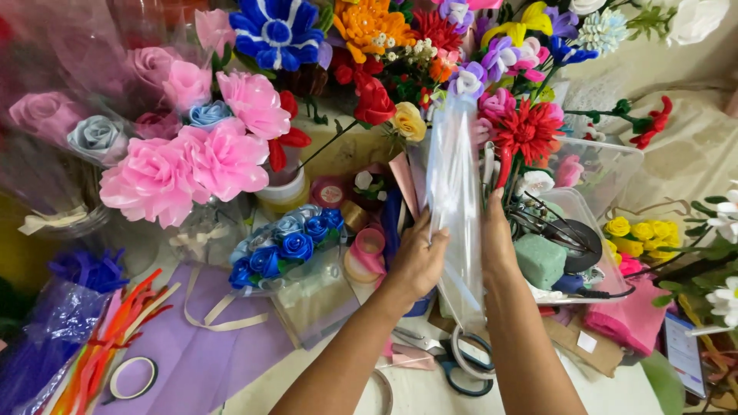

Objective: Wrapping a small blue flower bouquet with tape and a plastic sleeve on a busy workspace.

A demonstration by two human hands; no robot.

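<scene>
Holding a clear plastic sleeve point(455, 192) upright between them, the left hand point(419, 257) and right hand point(497, 242) each kept a closed grip on its edges, above the scissors point(461, 365) on the tabletop point(415, 396), with pink paper flowers point(192, 157) well to the left.

A crowded craft workspace for handmade artificial flowers filled the view. Pink fabric roses point(188, 157), a small blue rose bouquet point(288, 242) and mixed bright blooms point(430, 46) ringed a worktable point(430, 396) strewn with ribbon spools point(365, 253), a tape roll point(132, 378), pipe cleaners point(108, 350), scissors point(461, 369), lilac wrapping paper point(204, 361) and a green foam block point(540, 260) in a plastic tub point(615, 165).
</scene>
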